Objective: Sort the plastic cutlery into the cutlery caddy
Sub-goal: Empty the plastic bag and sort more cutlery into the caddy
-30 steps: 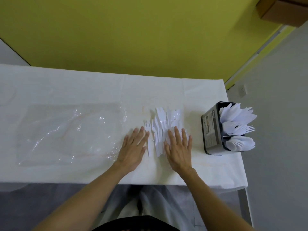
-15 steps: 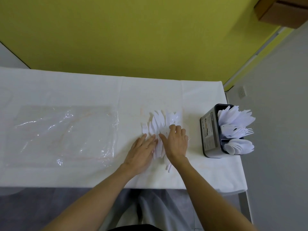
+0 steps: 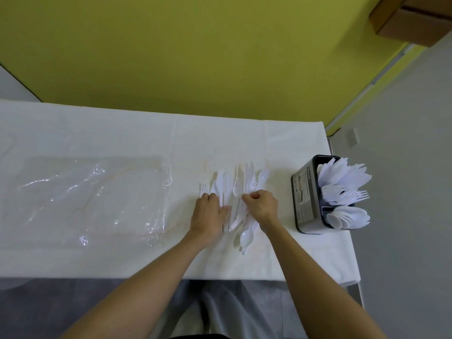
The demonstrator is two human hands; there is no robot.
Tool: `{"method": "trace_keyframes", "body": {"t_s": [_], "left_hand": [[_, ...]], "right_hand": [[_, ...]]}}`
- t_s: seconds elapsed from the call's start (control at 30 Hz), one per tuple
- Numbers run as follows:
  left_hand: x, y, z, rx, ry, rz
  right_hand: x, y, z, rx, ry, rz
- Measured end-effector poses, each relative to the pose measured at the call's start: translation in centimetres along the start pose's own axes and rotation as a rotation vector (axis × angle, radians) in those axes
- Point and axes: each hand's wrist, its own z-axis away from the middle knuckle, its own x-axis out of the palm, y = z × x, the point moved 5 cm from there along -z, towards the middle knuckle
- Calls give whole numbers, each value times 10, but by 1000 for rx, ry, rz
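A pile of white plastic cutlery (image 3: 234, 184) lies on the white table (image 3: 137, 133), with forks, knives and spoons mixed. My left hand (image 3: 208, 214) rests flat on the pile's left side, fingers together. My right hand (image 3: 261, 204) sits on the pile's right side with its fingers curled into the pieces; what they grip is hidden. A loose white spoon (image 3: 245, 237) lies below my right hand. The dark grey cutlery caddy (image 3: 305, 199) stands at the table's right edge, holding knives, forks and spoons in separate compartments.
A clear plastic bag (image 3: 93, 196) lies flat on the table to the left of the pile. The table's front edge runs just below my forearms. A yellow wall stands behind the table and a cardboard box (image 3: 413, 18) sits at the upper right.
Both hands have drawn together over the pile. My right hand went from flat and spread to curled fingers. Some pieces slid toward the front edge, and a spoon now lies below my right hand.
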Motion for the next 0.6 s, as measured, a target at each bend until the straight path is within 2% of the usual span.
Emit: {"method": "trace_keyframes", "body": {"t_s": [0.07,0.2,0.33,0.43,0.6], "left_hand": [[5,4,-7,-112,-26,-3],[10,2,-17,-175,-50,33],[-5,-4,-16,-181,-42,54],[-18,-11,-11,-166,-3,109],[-28,-31,-6,-251,-29,308]], "right_hand": [[-7,5,1,26,33,-116],[-19,7,3,-27,21,-233],[-20,6,2,-2,32,-262],[-9,3,5,30,-41,-261],[4,-3,12,-9,-115,-284]]}}
